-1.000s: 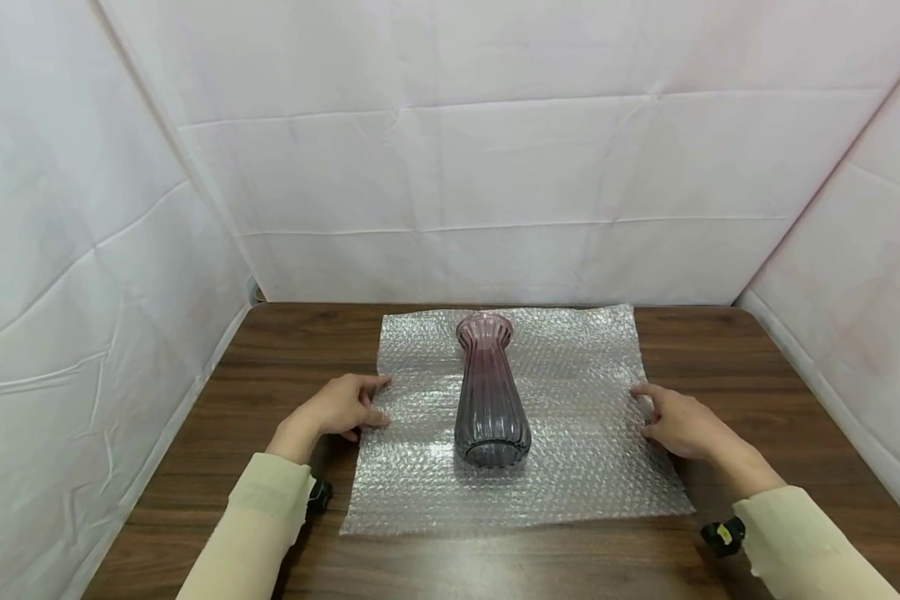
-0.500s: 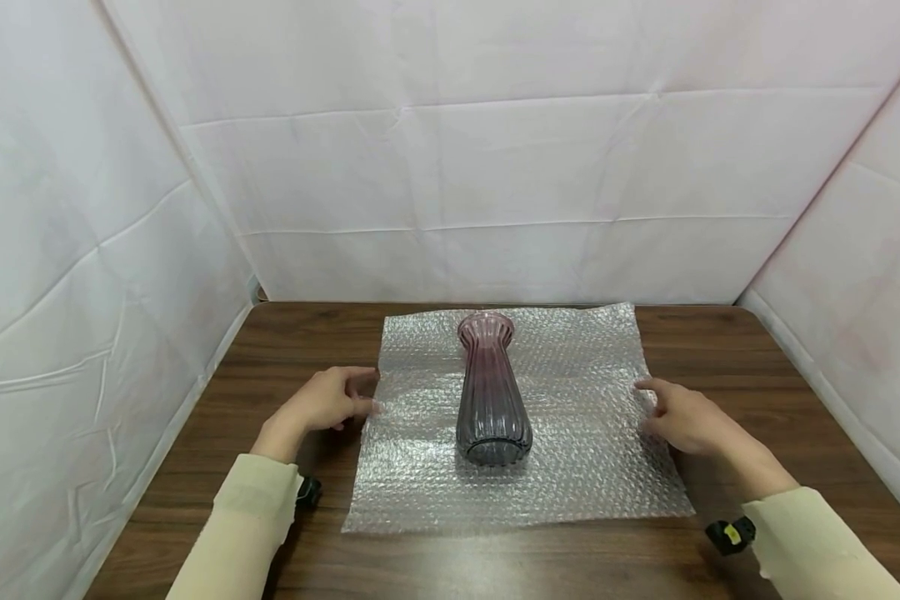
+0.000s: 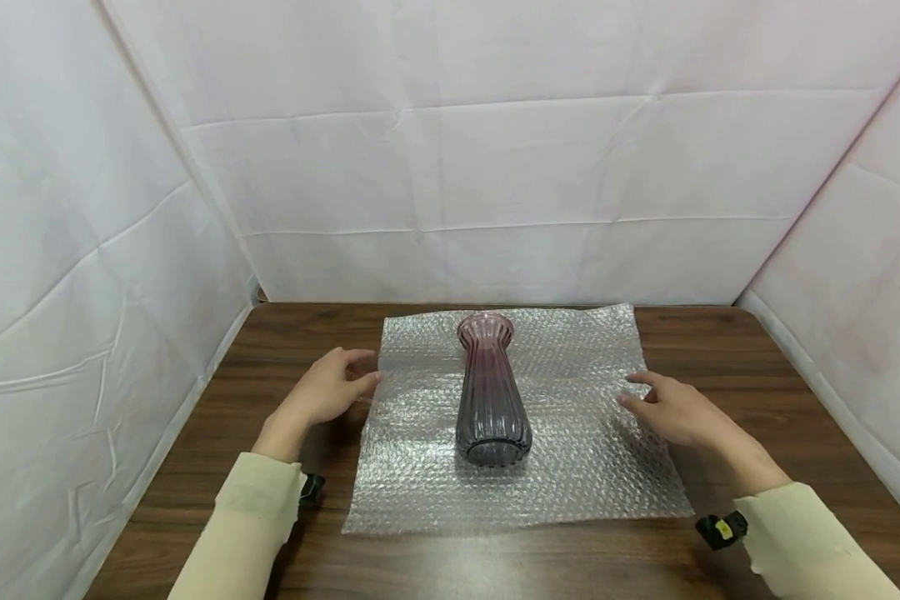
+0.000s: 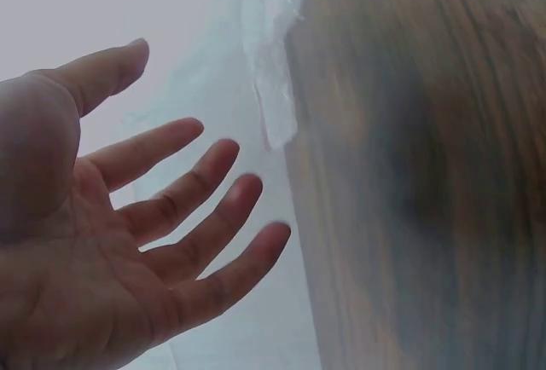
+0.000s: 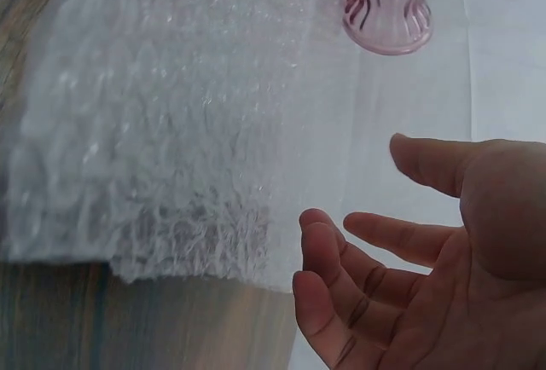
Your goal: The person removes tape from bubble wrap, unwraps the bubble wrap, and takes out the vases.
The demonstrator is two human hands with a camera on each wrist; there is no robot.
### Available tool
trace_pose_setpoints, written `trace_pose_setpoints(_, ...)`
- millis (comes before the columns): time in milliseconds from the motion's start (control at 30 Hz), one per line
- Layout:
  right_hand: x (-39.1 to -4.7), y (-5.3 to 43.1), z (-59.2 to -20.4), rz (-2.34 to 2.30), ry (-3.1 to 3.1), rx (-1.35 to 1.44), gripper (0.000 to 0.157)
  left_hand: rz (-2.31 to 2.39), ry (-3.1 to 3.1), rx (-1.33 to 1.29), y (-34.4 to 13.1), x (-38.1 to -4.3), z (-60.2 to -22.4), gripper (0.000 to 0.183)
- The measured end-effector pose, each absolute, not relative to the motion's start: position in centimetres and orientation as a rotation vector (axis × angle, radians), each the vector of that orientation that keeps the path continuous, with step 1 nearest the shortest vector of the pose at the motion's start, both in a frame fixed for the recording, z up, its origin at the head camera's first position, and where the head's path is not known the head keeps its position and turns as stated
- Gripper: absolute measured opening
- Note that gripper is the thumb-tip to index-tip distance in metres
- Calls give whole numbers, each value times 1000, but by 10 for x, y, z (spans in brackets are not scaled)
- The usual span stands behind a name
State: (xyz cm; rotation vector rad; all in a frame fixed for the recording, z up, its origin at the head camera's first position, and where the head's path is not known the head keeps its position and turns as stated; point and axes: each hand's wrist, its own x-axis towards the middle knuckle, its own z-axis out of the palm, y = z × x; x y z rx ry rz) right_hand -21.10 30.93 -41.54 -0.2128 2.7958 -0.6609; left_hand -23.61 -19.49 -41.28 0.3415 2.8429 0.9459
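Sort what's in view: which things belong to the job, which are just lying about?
In the job:
glass vase, on its side
bubble wrap under it
left hand
right hand

Just there:
wooden table
white cloth
wrist cameras

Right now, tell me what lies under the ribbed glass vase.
A sheet of bubble wrap, spread on the wood-grain tabletop. The ribbed glass vase covers the patch directly beneath, which cannot be made out clearly.

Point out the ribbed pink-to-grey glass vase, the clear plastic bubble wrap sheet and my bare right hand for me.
Ribbed pink-to-grey glass vase (image 3: 492, 393): head view, middle of its body.
Clear plastic bubble wrap sheet (image 3: 576, 433): head view, bare part right of the vase.
Bare right hand (image 3: 678, 410): head view, back of the hand.
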Motion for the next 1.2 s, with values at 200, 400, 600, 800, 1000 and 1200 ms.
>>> trace_pose_setpoints(200,-213,302,-413,-725,2777,-220,78,998,2854,341,-184,-235,-410,63)
trace_pose_setpoints(400,-216,292,-412,-790,2740,-196,82,1033,2835,324,-171,-232,-409,64)
trace_pose_setpoints(600,-219,282,-415,-849,2717,-206,84,1054,2815,345,-156,-232,-407,66)
trace_pose_setpoints(800,-221,269,-413,-900,2701,-217,84,1075,2773,391,-144,-230,-403,67)
trace_pose_setpoints(1000,-223,255,-412,-971,2702,-234,79,1067,2742,447,-134,-229,-401,70)
trace_pose_setpoints(1200,-223,244,-411,-1006,2665,-217,80,1061,2723,453,-123,-230,-403,72)
